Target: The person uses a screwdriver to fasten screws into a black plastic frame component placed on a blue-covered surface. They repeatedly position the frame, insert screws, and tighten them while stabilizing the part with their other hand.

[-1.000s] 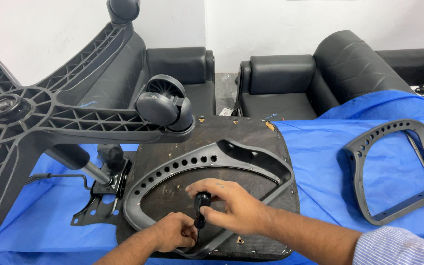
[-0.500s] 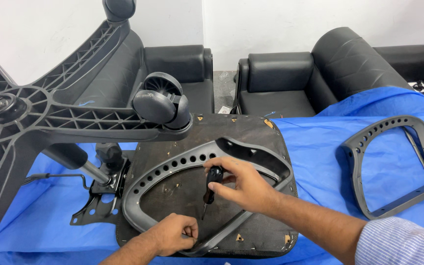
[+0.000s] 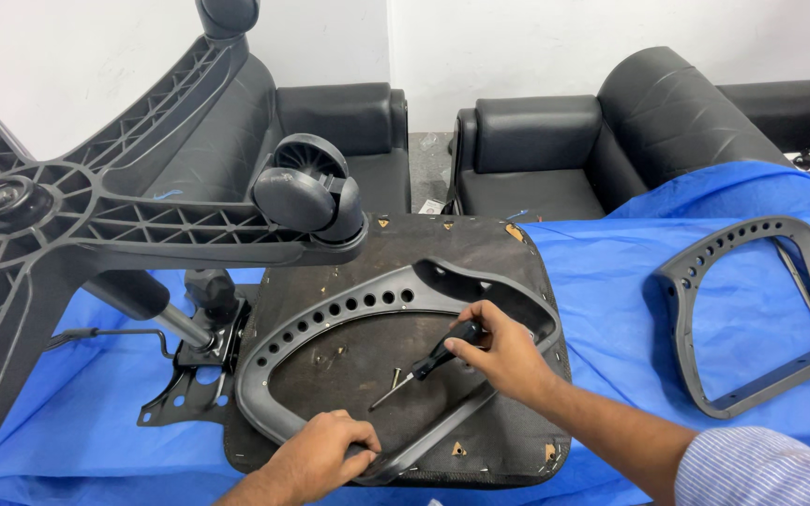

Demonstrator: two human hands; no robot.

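Observation:
An upturned chair seat (image 3: 480,253) lies on a blue sheet, its dark underside facing up. On it rests a grey plastic armrest loop (image 3: 349,305) with a row of holes. My left hand (image 3: 322,457) grips the loop's near edge. My right hand (image 3: 503,351) holds a black-handled screwdriver (image 3: 428,361), whose tip points down-left to the board beside a loose screw (image 3: 394,377).
A black five-star chair base (image 3: 96,215) with a caster (image 3: 307,192) looms at left, over a metal tilt mechanism (image 3: 189,370). A second armrest loop (image 3: 761,309) lies on the blue sheet (image 3: 630,272) at right. Black sofas (image 3: 555,141) stand behind.
My right hand lifted from beside the left hand, moved right and tilted the screwdriver so its tip now points down-left. The left hand stays on the loop's near edge.

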